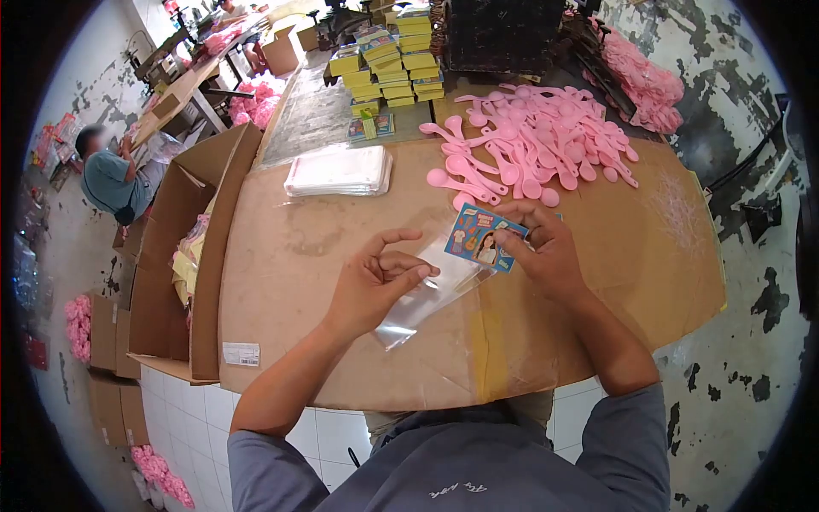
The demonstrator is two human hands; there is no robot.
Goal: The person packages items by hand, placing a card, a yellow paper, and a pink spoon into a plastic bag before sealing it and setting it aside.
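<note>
My right hand [542, 247] pinches a blue printed card [479, 239] between thumb and fingers, above the middle of the cardboard-covered table [299, 247]. To its left, my left hand [384, 277] has its thumb and fingertips together at the edge of a clear plastic bag [414, 316]. The bag slants down toward the front of the table, and its upper part passes behind the card. Pink plastic spoons [529, 145] lie heaped beyond my right hand. A stack of clear bags [337, 171] lies beyond my left hand.
Stacks of cards [397, 60] stand at the back, near a black box [495, 38]. An open cardboard carton [235, 179] borders the table on the left. Farther left, a person [111, 179] sits at another table. Pink bundles [640, 72] lie at the back right.
</note>
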